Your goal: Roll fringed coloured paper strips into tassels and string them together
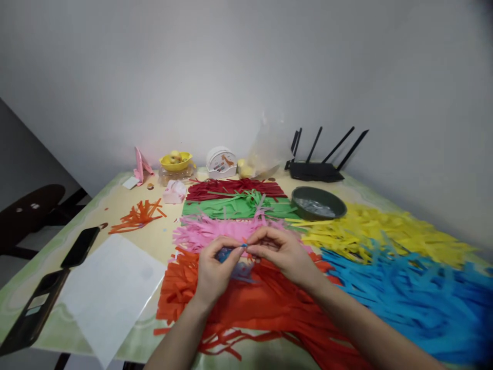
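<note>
My left hand (216, 270) and my right hand (283, 254) meet fingertip to fingertip over the paper fringes. Both pinch a small blue piece (244, 245), perhaps a strip end; a fleck of orange shows beside it. Most of the piece is hidden by the fingers. Below the hands is something clear and bluish, like plastic (241, 271), partly covered by my left hand. Under my wrists spreads orange-red fringed paper (256, 303). Pink fringed paper (215, 231) lies just beyond the fingers, with green (204, 208) and dark red fringe (234, 190) behind it.
Yellow (400, 231) and blue fringe (389, 293) cover the right side. A dark bowl (319, 204) and a black router (316, 171) stand behind. Leftward lie a white sheet (113, 293), a phone (80, 246), a dark case (36, 313) and loose orange strips (138, 216).
</note>
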{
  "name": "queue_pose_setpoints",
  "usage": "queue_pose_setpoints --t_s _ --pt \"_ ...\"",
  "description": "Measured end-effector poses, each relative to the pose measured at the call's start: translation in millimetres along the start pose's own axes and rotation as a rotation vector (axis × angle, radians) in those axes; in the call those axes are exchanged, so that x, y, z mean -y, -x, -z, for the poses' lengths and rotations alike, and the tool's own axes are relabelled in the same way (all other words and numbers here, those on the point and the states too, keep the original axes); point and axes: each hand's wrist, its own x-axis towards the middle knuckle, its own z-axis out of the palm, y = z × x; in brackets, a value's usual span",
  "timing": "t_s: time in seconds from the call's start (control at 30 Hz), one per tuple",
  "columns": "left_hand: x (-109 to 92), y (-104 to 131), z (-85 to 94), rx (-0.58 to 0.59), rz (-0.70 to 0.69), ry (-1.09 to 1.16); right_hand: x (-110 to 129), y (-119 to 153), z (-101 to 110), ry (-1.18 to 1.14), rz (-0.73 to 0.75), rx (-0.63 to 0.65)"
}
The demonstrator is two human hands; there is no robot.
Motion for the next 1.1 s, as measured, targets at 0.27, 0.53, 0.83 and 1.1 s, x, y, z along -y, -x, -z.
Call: queue_pose_setpoints --t_s 0.27,0.53,0.83,1.1 --pt "0.6 0.1 2.6 0.014 -0.028 -0.001 6.3 0.1 -5.6 0.079 0.066 -0.058" --pt "-2.1 -0.4 3.5 0.07 -0.062 -0.073 12.5 -4.0 2.1 0.217 0.062 0.051" --pt "2.1 -2.0 0.0 -0.055 0.085 0.058 7.3 -5.3 2.7 0.353 0.161 0.057" --pt "-0.1 -2.8 3.7 -0.011 0.138 0.243 4.4 -3.7 -3.5 0.232 0.087 0.042"
